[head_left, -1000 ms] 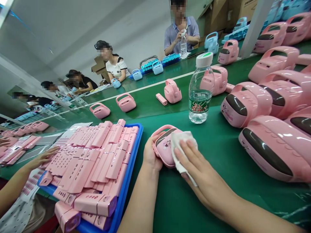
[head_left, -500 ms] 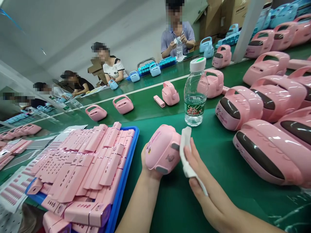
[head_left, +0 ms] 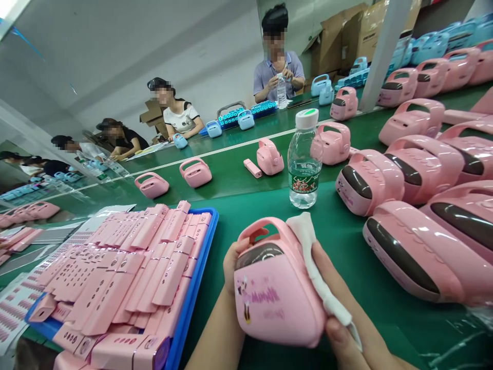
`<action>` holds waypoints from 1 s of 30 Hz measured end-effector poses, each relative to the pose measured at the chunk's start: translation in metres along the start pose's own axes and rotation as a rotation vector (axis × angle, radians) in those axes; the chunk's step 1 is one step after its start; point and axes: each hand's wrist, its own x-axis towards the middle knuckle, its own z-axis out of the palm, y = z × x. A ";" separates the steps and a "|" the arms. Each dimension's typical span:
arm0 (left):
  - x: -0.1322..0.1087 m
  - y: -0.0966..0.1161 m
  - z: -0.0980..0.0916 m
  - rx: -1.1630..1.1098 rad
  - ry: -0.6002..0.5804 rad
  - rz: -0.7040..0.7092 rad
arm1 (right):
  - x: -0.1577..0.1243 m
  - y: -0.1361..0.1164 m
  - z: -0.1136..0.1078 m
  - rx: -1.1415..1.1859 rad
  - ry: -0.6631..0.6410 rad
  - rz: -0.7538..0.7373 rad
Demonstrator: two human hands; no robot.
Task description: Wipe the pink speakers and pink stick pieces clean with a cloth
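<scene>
Two bare hands on one pink handled unit, approx. centre-bottom of view, Minnie Mouse print on face, dark oval window near top. Left hand: fingers curled round unit's left side, holding it. Right hand: fingers closed on white cloth, cloth pressed against unit's right side, upper end reaching near handle.

Just left of unit: blue tray on green surface, packed w/ flat pink boxes, many w/ rows of small holes. Printed sheets beside tray, far left.

Beyond unit: clear water bottle, white cap, upright, not touching it. Short pink bar lies near bottle. Right side: larger glossy pink units in close rows, some touching.

Far side of surface: co-worker in blue-grey polo holds a bottle in both hands; blue handled units nearby, cardboard boxes behind.
</scene>
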 end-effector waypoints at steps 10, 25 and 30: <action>-0.010 -0.001 0.015 0.053 -0.140 0.087 | 0.018 0.006 -0.005 0.371 0.060 0.296; -0.027 -0.008 0.030 0.559 0.214 0.524 | 0.008 0.027 0.008 -0.376 -0.003 -0.142; -0.028 -0.009 0.021 1.084 0.144 0.950 | 0.009 0.038 0.014 -0.239 0.002 -0.119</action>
